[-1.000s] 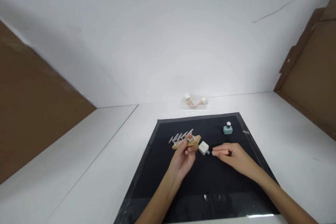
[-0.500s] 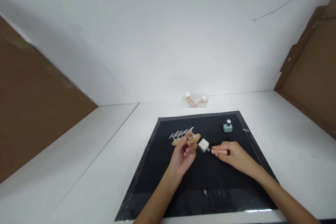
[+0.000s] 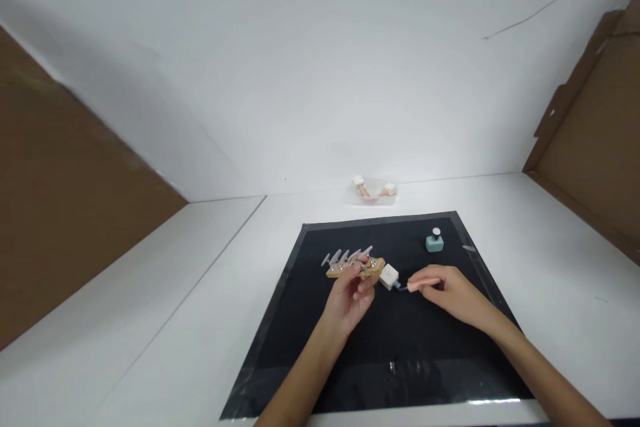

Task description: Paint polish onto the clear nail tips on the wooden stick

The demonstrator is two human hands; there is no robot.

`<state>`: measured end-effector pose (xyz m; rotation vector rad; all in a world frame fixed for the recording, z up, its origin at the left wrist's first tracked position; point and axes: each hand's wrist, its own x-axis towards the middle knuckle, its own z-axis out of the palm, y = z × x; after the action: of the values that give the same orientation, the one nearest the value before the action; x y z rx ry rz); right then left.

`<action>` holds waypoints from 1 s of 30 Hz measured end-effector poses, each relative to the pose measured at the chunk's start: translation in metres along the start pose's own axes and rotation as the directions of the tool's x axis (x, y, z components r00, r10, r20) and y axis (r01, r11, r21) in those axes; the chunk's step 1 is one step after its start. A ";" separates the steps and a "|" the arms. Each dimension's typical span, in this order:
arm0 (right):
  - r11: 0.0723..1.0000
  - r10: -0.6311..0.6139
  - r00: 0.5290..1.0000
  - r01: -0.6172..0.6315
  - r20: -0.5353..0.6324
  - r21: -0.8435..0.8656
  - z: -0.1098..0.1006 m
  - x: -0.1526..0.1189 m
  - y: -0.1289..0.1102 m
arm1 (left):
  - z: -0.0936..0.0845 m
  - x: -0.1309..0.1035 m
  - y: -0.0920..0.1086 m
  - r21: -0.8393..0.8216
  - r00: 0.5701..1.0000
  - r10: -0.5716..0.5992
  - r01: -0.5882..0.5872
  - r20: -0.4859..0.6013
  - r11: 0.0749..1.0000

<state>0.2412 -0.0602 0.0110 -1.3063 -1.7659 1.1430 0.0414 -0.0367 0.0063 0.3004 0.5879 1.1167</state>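
Observation:
My left hand [image 3: 351,297] is closed around a small wooden strip [image 3: 339,271] that carries a row of pale nail tips on metal stands. To its right, my right hand [image 3: 447,290] pinches a pink stick-like handle [image 3: 423,284], whose thin dark end points left at the neck of a bottle. That bottle has a white square body [image 3: 389,276] and lies near the strip's right end, over the black mat [image 3: 400,340].
Behind the hands, a teal bottle with a round silver top [image 3: 435,244] stands at the mat's back right. A clear tray [image 3: 373,201] holding two white-and-pink bottles sits by the white wall. Brown cardboard panels [image 3: 75,193] flank both sides.
The pink handle has moved slightly right and tilted, and a thin dark stem now shows between it and the white bottle. The strip in my left hand has turned slightly.

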 end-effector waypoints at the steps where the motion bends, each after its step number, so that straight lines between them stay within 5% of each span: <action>1: 1.000 0.002 1.000 -0.002 -0.010 0.015 -0.002 0.000 0.000 | 0.001 0.000 -0.001 0.019 1.000 0.000 0.000 -0.010 1.000; 9: 0.987 0.018 0.980 0.014 -0.196 0.159 -0.018 -0.001 -0.006 | 0.008 -0.005 -0.008 0.158 0.998 0.023 -0.013 -0.056 0.987; 19: 0.914 -0.017 0.929 0.164 -0.370 0.371 -0.019 -0.006 -0.008 | 0.009 -0.007 -0.008 0.425 0.978 -0.138 0.059 0.158 0.903; 30: 0.842 -0.116 0.957 0.236 -0.265 0.485 -0.013 -0.005 -0.012 | 0.009 -0.007 -0.011 0.447 0.979 -0.137 0.055 0.153 0.893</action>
<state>0.2497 -0.0626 0.0273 -0.8857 -1.2628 1.1974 0.0530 -0.0477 0.0100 0.7520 0.6836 0.8383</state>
